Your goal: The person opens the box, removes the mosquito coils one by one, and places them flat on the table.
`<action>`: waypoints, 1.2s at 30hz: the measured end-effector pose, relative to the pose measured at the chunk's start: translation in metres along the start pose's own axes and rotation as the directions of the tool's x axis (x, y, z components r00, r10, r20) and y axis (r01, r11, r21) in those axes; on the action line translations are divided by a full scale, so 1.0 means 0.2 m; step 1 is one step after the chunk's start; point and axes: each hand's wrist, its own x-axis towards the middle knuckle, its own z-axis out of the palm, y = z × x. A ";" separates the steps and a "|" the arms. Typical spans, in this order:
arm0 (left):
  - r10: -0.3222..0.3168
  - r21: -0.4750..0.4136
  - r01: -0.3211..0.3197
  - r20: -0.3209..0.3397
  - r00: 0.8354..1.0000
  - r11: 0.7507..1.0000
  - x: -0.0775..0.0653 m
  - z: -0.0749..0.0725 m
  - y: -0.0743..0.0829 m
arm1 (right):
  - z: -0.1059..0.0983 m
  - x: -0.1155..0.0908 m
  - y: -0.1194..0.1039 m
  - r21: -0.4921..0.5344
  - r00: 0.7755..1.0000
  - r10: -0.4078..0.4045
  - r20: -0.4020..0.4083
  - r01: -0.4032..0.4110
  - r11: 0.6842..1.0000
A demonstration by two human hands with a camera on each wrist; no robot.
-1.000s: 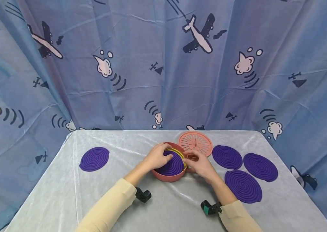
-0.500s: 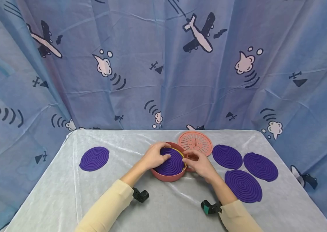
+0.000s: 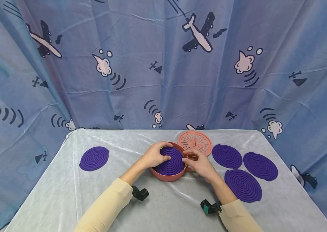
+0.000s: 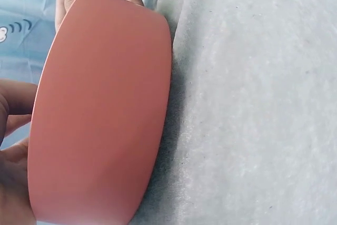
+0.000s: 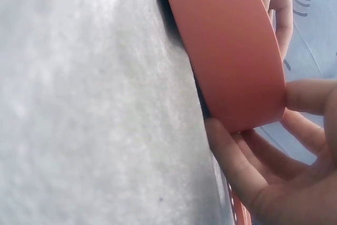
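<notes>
A round terracotta mosquito coil holder (image 3: 167,177) stands in the middle of the table; its smooth outer wall (image 4: 100,109) fills much of the left wrist view. Inside its rim lies a purple mosquito coil (image 3: 170,166). My left hand (image 3: 155,156) holds this coil, thumb on its top face and fingers reaching over the far left rim. My right hand (image 3: 199,164) grips the holder at its right side by the handle; in the right wrist view, thumb and fingers (image 5: 310,96) touch the wall. A sliver of yellow shows at the coil's right edge.
The slotted coral lid (image 3: 195,141) lies flat behind the holder. Several purple coils are on the table: one (image 3: 94,158) far left, others (image 3: 227,156) grouped at the right. A patterned blue curtain (image 3: 163,64) hangs behind the table.
The purple coil now covers most of the yellow piece that showed beneath it before. My left hand has shifted slightly to the left. My right hand keeps its place.
</notes>
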 end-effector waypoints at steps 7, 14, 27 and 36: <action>0.016 -0.052 -0.016 0.010 1.000 0.998 -0.01 -0.03 0.02 | 0.00 0.00 0.00 0.011 1.000 -0.018 0.012 0.018 1.000; 0.060 -0.027 -0.062 -0.060 0.996 0.998 -0.01 -0.08 0.06 | 0.00 0.00 -0.01 0.052 0.999 -0.020 0.030 0.019 0.998; 0.036 -0.069 -0.044 -0.112 0.993 0.997 -0.07 -0.25 0.11 | 0.00 0.01 0.00 0.007 0.999 -0.038 0.009 0.038 0.999; 0.042 -0.092 -0.060 -0.183 0.982 0.994 -0.16 -0.38 0.06 | 0.00 0.02 0.01 -0.008 1.000 -0.022 0.005 0.022 1.000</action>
